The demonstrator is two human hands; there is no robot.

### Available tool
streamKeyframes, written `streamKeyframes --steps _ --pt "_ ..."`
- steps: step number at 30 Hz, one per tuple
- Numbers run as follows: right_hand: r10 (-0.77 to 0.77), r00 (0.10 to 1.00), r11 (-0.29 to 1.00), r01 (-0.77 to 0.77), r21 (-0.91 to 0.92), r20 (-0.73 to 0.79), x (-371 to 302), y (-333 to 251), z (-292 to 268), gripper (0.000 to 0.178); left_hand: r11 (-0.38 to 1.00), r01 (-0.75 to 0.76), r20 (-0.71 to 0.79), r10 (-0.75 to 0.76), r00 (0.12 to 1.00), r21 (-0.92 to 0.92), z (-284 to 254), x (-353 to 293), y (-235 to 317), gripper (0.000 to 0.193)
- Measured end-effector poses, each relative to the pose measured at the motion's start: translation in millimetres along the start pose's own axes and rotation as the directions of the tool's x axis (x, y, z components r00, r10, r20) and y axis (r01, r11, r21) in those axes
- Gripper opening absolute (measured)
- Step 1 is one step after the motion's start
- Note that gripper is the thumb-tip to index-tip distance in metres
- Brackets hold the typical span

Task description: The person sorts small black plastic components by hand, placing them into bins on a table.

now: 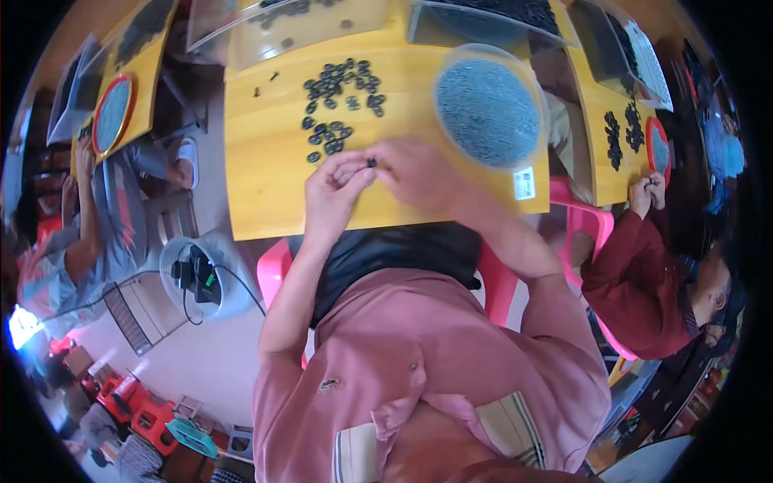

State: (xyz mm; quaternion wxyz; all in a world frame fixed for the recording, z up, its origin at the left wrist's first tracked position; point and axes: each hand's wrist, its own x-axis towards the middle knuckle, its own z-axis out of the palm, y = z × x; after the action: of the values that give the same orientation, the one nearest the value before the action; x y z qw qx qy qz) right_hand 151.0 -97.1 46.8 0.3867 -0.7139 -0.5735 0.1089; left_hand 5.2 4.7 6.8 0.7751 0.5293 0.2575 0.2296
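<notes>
My left hand point(338, 185) pinches a small black plastic part point(371, 162) between thumb and fingertips, just above the near part of the yellow table point(278, 189). My right hand point(419, 171) meets it from the right, its fingers curled in beside the part. That hand is slightly blurred, and whatever its fingertips grip is too small to make out. Beyond my left hand lies a loose cluster of small black parts point(334, 84), with several more scattered nearer point(328, 137). To the right is a round clear tray point(543, 133) full of small bluish-grey metal pieces point(487, 113).
Clear bins point(306, 36) of black parts line the table's far side. Two tiny dark pieces point(258, 92) lie at the far left. Co-workers sit at tables on the left point(64, 249) and right point(652, 282). A pale tub point(173, 274) with cables stands left of my pink chair point(274, 266).
</notes>
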Motion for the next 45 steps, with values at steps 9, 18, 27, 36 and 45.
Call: streamKeyframes --steps 9,18,27,36,45 --pt "-0.146 0.985 0.988 0.15 0.042 -0.093 -25.3 10.6 -6.8 0.018 0.989 0.126 -0.09 -0.119 0.989 0.079 21.5 -2.8 6.8 0.019" --pt "0.116 0.913 0.549 -0.388 0.74 0.391 -17.4 20.4 -33.8 0.011 0.894 0.402 0.225 -0.358 0.906 -0.196 11.4 -7.1 12.6 0.013" --pt "0.289 0.903 0.926 -0.348 -0.149 -0.318 -30.4 36.7 -89.4 0.018 0.974 0.218 0.133 -0.208 0.969 -0.062 5.6 6.8 12.8 0.021" --pt "0.546 0.787 0.735 -0.614 -0.287 -0.286 -52.2 37.9 -100.3 0.03 0.993 0.105 0.073 -0.108 0.991 0.044 -1.2 7.0 -3.6 0.016" --pt "0.522 0.753 0.796 -0.598 -0.087 -0.402 -56.2 51.7 -99.8 0.013 0.992 0.076 0.127 -0.089 0.988 0.102 -2.0 7.4 -6.7 0.017"
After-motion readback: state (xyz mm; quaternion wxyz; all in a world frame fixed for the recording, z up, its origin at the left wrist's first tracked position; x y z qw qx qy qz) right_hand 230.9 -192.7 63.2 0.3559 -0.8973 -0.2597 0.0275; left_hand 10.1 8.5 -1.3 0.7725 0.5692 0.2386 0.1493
